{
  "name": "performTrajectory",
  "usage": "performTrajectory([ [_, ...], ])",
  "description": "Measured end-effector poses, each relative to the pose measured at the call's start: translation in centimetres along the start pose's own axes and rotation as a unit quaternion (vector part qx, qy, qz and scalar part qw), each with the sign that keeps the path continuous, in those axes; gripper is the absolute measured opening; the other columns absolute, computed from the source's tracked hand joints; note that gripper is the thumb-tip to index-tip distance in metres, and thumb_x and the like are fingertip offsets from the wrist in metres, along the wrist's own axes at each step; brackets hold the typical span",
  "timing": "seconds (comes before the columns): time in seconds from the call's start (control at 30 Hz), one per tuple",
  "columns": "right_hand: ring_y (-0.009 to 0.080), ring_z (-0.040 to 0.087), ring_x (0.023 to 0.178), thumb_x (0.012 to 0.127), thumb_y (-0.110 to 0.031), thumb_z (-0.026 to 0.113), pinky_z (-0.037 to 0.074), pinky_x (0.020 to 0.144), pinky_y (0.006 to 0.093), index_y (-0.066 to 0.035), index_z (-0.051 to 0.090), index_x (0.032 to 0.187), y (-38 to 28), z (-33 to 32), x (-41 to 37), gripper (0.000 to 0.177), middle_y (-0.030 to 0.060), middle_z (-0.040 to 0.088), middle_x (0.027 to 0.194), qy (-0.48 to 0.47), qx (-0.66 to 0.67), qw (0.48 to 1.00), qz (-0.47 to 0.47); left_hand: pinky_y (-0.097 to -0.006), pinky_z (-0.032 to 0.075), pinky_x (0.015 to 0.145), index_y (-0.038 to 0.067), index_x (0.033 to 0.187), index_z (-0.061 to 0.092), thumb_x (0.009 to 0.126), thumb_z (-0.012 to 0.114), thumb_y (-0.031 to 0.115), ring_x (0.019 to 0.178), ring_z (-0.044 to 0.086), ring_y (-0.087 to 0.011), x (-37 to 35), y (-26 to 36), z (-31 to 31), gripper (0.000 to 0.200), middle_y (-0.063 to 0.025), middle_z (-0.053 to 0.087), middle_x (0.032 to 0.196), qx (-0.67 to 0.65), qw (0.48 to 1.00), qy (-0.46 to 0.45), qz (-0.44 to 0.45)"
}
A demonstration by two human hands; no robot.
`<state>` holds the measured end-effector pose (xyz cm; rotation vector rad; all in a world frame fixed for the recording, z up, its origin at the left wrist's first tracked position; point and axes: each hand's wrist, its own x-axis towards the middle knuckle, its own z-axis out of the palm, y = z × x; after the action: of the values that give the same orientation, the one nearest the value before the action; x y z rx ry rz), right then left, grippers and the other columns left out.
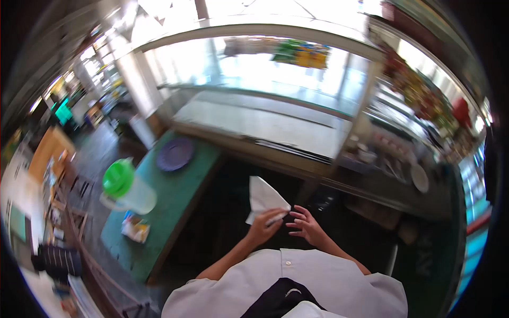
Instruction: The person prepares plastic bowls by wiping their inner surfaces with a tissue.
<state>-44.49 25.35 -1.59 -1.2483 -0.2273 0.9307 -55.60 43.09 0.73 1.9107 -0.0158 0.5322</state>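
Observation:
A folded sheet of white paper [263, 197] is in my left hand [265, 225], in front of my chest. The fingers of that hand are closed on the paper's lower part, and its pointed right corner reaches toward my other hand. My right hand [306, 224] is just right of the paper with its fingers spread and holds nothing. Whether a fingertip touches the paper's corner is hard to tell.
Left of me, a green table [185, 183] bears a purple plate [175, 154], a clear pitcher with a green lid [139, 197] and a small packet [135, 228]. Ahead stands a glass display case [254, 119]. Dishes [419, 178] sit at the right.

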Motion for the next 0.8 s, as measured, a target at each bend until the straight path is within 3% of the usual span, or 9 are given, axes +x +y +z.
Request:
performTrajectory([
  [0.07, 0.022, 0.063, 0.094, 0.088, -0.02, 0.064, 0.053, 0.081, 0.0318, -0.009, 0.052, 0.125, -1.4, -4.3, -3.2, 0.041, 0.0083, 0.059, 0.113, -0.032, 0.24, 0.969, 0.041, -0.0316, 0.044, 0.092, 0.004, 0.122, 0.059, 0.091, 0.056, 0.011, 0.109, 0.057, -0.022, 2.2, 0.9, 6.9, 0.032, -0.0131, 0.061, 0.117, -0.159, 0.972, -0.167, -0.054],
  [0.1, 0.022, 0.063, 0.094, 0.088, -0.02, 0.064, 0.053, 0.081, 0.0318, -0.009, 0.052, 0.125, -1.1, -7.2, -4.2, 0.041, 0.0083, 0.059, 0.113, 0.001, 0.254, 0.967, 0.025, -0.0316, 0.044, 0.092, 0.004, 0.122, 0.059, 0.091, 0.056, 0.011, 0.109, 0.057, -0.022, 3.0, 0.8, 9.8, 0.032, -0.0131, 0.061, 0.117, -0.173, 0.962, -0.202, -0.051],
  [0.17, 0.02, 0.063, 0.094, 0.087, -0.024, 0.066, 0.053, 0.082, 0.0315, -0.002, 0.054, 0.12, 0.5, -13.1, -5.6, 0.041, 0.0101, 0.06, 0.111, -0.022, 0.213, 0.977, -0.012, -0.0307, 0.045, 0.09, 0.004, 0.122, 0.059, 0.092, 0.055, 0.012, 0.107, 0.057, -0.019, 4.7, 0.4, 14.6, 0.031, -0.0106, 0.06, 0.119, -0.298, 0.9, -0.291, -0.128],
  [0.23, 0.0192, 0.063, 0.095, 0.087, -0.025, 0.067, 0.053, 0.082, 0.0317, 0.002, 0.056, 0.114, 0.2, -17.7, -7.3, 0.04, 0.0111, 0.061, 0.107, 0.054, 0.182, 0.981, -0.029, -0.0303, 0.048, 0.087, 0.004, 0.124, 0.058, 0.094, 0.054, 0.014, 0.106, 0.058, -0.0179, 6.6, 0.9, 18.3, 0.032, -0.0086, 0.059, 0.121, -0.287, 0.894, -0.333, -0.09],
  [0.33, 0.0196, 0.063, 0.094, 0.084, -0.018, 0.07, 0.054, 0.081, 0.0331, 0.0, 0.059, 0.107, -0.9, -23.4, -9.1, 0.031, 0.0096, 0.063, 0.101, 0.178, 0.177, 0.965, -0.071, -0.0328, 0.053, 0.085, 0.004, 0.125, 0.055, 0.094, 0.054, 0.023, 0.103, 0.06, -0.0205, 9.2, 1.3, 23.1, 0.036, -0.0116, 0.058, 0.119, -0.37, 0.835, -0.368, -0.174],
  [0.47, 0.0206, 0.064, 0.094, 0.084, -0.013, 0.069, 0.053, 0.084, 0.0352, 0.0, 0.058, 0.11, -3.2, -29.3, -9.9, 0.031, 0.0098, 0.063, 0.1, 0.193, 0.197, 0.953, -0.125, -0.0307, 0.053, 0.081, 0.004, 0.121, 0.054, 0.093, 0.058, 0.026, 0.099, 0.061, -0.0156, 13.4, 0.3, 28.9, 0.036, -0.0083, 0.06, 0.111, -0.308, 0.844, -0.363, -0.249],
  [0.6, 0.0183, 0.063, 0.091, 0.084, -0.013, 0.069, 0.053, 0.082, 0.034, -0.003, 0.058, 0.108, -6.2, -30.8, -8.7, 0.029, 0.0073, 0.063, 0.1, 0.204, 0.2, 0.949, -0.134, -0.0281, 0.051, 0.079, 0.005, 0.118, 0.055, 0.093, 0.059, 0.022, 0.095, 0.06, -0.0127, 18.0, -1.1, 34.8, 0.03, -0.0042, 0.06, 0.106, -0.3, 0.812, -0.433, -0.253],
  [0.67, 0.016, 0.063, 0.09, 0.084, -0.018, 0.07, 0.052, 0.079, 0.0297, -0.003, 0.059, 0.107, -7.2, -31.9, -8.1, 0.029, 0.0052, 0.063, 0.097, 0.234, 0.173, 0.951, -0.109, -0.0257, 0.048, 0.078, 0.005, 0.112, 0.055, 0.093, 0.059, 0.022, 0.091, 0.058, -0.0097, 20.4, -1.6, 37.7, 0.026, -0.0024, 0.058, 0.101, -0.302, 0.818, -0.465, -0.151],
  [0.8, 0.0146, 0.062, 0.087, 0.084, -0.02, 0.069, 0.051, 0.077, 0.0273, -0.002, 0.059, 0.108, -7.0, -38.0, -6.5, 0.032, 0.0052, 0.063, 0.097, 0.266, 0.155, 0.945, -0.114, -0.0233, 0.045, 0.075, 0.005, 0.111, 0.054, 0.093, 0.059, 0.021, 0.087, 0.054, -0.0072, 25.6, -1.0, 41.6, 0.024, 0.0004, 0.054, 0.092, -0.333, 0.779, -0.497, -0.186],
])
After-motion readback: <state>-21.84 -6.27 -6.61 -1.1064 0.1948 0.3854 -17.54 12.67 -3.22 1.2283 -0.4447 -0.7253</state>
